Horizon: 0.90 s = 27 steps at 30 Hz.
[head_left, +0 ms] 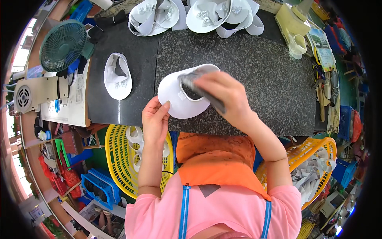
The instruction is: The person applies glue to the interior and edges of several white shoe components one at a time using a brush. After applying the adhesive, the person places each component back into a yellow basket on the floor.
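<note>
A white shoe upper (pixel 185 104) with an oval opening lies near the front of the dark speckled worktop (pixel 270 79). My left hand (pixel 155 116) pinches its left edge between thumb and fingers. Over the opening, my right hand (pixel 225 93) grips a dark hand tool (pixel 214 99) with a greyish end, smeared by motion. That end overlaps the upper's far side; whether it touches I cannot tell. Farther left lies another white upper (pixel 118 75) with a silvery bow. Several more white uppers with silvery bows (pixel 205 18) are heaped along the worktop's far edge.
A green fan (pixel 63 46) stands at the far left, above a beige machine (pixel 38 93). Yellow baskets (pixel 112 159) (pixel 333 147) holding white pieces flank me below the worktop. A cream machine part (pixel 292 30) stands at the far right. An orange cloth (pixel 223 169) covers my lap.
</note>
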Each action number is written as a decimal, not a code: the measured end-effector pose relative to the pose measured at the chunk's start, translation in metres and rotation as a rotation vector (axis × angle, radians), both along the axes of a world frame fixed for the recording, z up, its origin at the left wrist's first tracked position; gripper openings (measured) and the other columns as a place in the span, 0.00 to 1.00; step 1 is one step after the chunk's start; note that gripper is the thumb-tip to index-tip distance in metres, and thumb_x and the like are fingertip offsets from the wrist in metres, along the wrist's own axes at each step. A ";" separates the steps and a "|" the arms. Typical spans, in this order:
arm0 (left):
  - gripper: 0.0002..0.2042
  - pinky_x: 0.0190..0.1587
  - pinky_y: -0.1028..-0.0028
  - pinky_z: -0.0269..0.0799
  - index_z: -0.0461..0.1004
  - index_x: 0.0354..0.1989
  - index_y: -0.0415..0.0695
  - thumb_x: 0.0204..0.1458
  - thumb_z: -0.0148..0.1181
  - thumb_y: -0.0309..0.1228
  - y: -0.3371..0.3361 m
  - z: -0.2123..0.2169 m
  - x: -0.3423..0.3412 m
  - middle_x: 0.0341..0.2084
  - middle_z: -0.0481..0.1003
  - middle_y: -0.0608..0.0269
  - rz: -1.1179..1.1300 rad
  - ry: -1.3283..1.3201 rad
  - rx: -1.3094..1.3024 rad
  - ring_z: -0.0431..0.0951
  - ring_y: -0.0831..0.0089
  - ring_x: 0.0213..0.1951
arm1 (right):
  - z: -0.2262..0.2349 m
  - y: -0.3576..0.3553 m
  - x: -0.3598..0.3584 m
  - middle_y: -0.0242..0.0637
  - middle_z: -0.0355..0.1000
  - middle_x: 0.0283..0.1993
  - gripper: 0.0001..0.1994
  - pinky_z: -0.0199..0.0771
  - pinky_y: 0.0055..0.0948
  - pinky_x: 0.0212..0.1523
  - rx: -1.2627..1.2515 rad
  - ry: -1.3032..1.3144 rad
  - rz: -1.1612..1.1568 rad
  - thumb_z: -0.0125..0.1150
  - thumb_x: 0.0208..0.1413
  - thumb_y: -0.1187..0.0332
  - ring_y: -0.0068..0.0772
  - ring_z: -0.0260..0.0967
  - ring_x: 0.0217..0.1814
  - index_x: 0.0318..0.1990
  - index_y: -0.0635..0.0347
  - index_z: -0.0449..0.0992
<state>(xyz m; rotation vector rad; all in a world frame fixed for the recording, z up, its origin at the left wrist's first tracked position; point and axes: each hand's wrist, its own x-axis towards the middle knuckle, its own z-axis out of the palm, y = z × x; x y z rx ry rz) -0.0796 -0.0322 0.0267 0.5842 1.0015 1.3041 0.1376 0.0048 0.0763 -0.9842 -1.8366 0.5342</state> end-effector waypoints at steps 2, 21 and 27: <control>0.11 0.44 0.73 0.74 0.71 0.44 0.35 0.51 0.53 0.17 -0.001 0.002 -0.003 0.36 0.76 0.59 0.032 -0.013 -0.007 0.77 0.72 0.39 | 0.005 -0.018 0.005 0.42 0.71 0.42 0.13 0.71 0.33 0.40 0.059 -0.192 0.238 0.58 0.43 0.77 0.44 0.69 0.40 0.40 0.64 0.75; 0.20 0.31 0.71 0.80 0.63 0.48 0.35 0.45 0.58 0.16 -0.253 -0.169 -0.271 0.39 0.72 0.52 0.932 0.656 -0.719 0.78 0.64 0.34 | -0.020 -0.041 0.016 0.37 0.72 0.44 0.14 0.72 0.21 0.41 -0.324 -0.025 -0.291 0.56 0.53 0.77 0.24 0.70 0.41 0.48 0.63 0.74; 0.18 0.37 0.61 0.79 0.62 0.49 0.40 0.49 0.55 0.17 -0.215 -0.278 -0.237 0.42 0.71 0.52 0.994 0.096 -0.570 0.77 0.57 0.38 | -0.021 -0.057 0.026 0.37 0.72 0.45 0.12 0.73 0.24 0.42 -0.336 -0.051 -0.348 0.55 0.55 0.76 0.25 0.70 0.44 0.47 0.64 0.74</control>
